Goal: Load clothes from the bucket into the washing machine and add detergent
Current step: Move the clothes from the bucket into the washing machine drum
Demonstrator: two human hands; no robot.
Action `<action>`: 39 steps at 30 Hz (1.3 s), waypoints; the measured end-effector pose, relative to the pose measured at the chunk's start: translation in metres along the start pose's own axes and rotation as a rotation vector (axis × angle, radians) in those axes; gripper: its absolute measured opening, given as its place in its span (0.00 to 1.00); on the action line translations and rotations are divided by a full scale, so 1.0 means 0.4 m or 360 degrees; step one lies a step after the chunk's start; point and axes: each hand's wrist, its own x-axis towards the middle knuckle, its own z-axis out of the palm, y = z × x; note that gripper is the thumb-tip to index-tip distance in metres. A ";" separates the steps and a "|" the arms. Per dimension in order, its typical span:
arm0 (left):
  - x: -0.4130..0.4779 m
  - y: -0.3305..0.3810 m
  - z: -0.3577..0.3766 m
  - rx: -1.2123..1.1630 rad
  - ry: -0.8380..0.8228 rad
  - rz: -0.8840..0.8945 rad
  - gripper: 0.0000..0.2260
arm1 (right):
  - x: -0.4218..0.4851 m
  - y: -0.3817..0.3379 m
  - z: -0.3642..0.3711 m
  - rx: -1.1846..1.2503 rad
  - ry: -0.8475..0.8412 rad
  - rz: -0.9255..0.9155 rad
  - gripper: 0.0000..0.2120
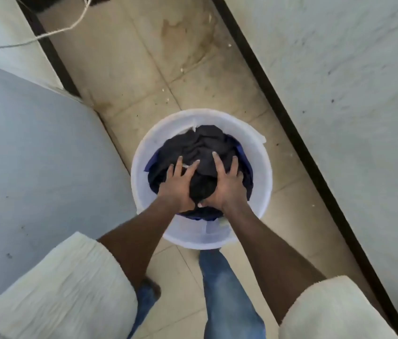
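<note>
clothes (200,152), dark, fill the white bucket (261,172); left hand (177,185) and right hand (226,187) clutch them, fingers spread.

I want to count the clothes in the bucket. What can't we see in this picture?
- Clothes: lower layers are hidden by the dark top pieces and both hands; no count possible.
- Bucket: its bottom is covered by clothes.
- Left hand and right hand: palms press into the cloth, so the grip is unclear.
- Grey surface: cut off by the left edge.
- Detergent: none in view.
</note>
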 end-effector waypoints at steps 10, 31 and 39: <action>0.149 -0.054 0.071 0.0027 0.0170 -0.0076 0.68 | 0.164 0.022 0.173 -0.0069 0.0288 -0.0053 0.15; -0.843 0.313 -0.682 -0.1925 0.0519 0.0153 0.24 | -0.714 -0.353 -0.598 0.1464 0.0112 -0.0669 0.39; -1.184 0.115 -0.927 -0.2531 0.0927 0.0698 0.37 | -0.985 -0.722 -0.723 0.1603 -0.0133 -0.1257 0.29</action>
